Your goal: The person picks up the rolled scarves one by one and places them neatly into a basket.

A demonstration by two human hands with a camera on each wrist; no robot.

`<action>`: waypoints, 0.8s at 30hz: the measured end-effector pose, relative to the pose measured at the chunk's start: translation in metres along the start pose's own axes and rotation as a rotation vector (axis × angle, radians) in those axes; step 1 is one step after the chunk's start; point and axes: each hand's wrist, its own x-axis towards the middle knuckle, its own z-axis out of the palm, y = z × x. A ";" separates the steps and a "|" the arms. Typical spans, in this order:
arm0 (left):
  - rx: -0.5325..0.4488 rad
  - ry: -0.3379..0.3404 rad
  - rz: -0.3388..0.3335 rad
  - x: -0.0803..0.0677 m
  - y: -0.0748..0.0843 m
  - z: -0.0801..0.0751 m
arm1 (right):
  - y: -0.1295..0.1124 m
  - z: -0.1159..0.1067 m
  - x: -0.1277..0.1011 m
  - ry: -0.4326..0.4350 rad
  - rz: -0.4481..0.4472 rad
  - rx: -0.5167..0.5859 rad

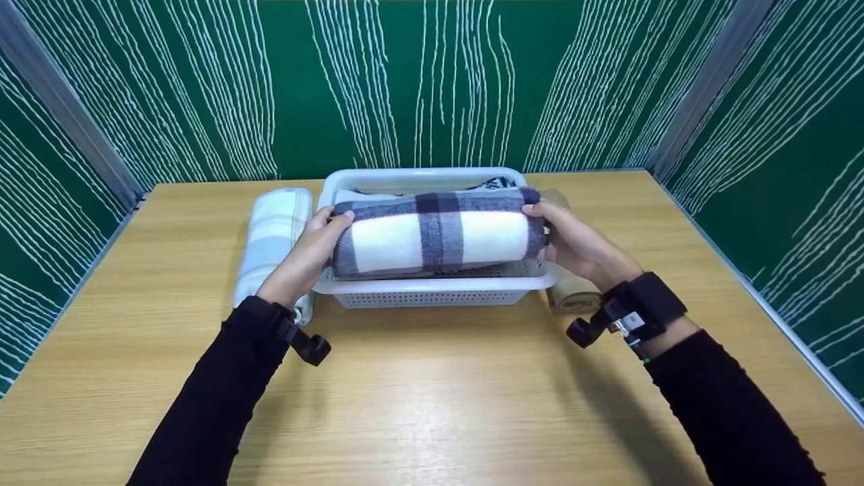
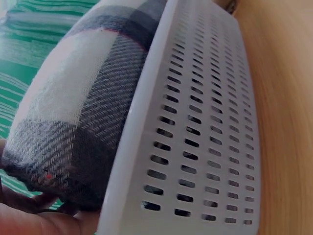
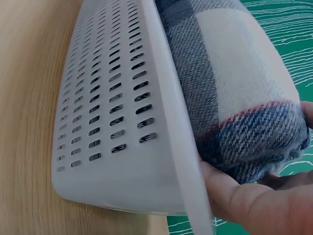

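A rolled plaid blanket [image 1: 435,233], navy and white, lies across the front of a white perforated basket [image 1: 432,291], partly above its rim. My left hand [image 1: 317,246] grips its left end and my right hand [image 1: 567,239] grips its right end. In the left wrist view the plaid blanket [image 2: 73,112] sits just inside the white basket's wall [image 2: 195,132], with my palm [image 2: 44,220] under its end. The right wrist view shows the plaid blanket [image 3: 230,83] against the basket's rim [image 3: 166,107], my right hand [image 3: 254,205] cupping its end.
A pale blue checked rolled towel [image 1: 273,243] lies on the wooden table [image 1: 418,405] left of the basket. A beige roll [image 1: 570,297] lies to its right, mostly behind my right hand. More folded cloth [image 1: 489,183] shows at the basket's back. Green walls enclose three sides.
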 end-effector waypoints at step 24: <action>0.143 0.005 -0.055 0.008 -0.013 0.003 | 0.010 0.017 0.001 0.130 0.072 -0.124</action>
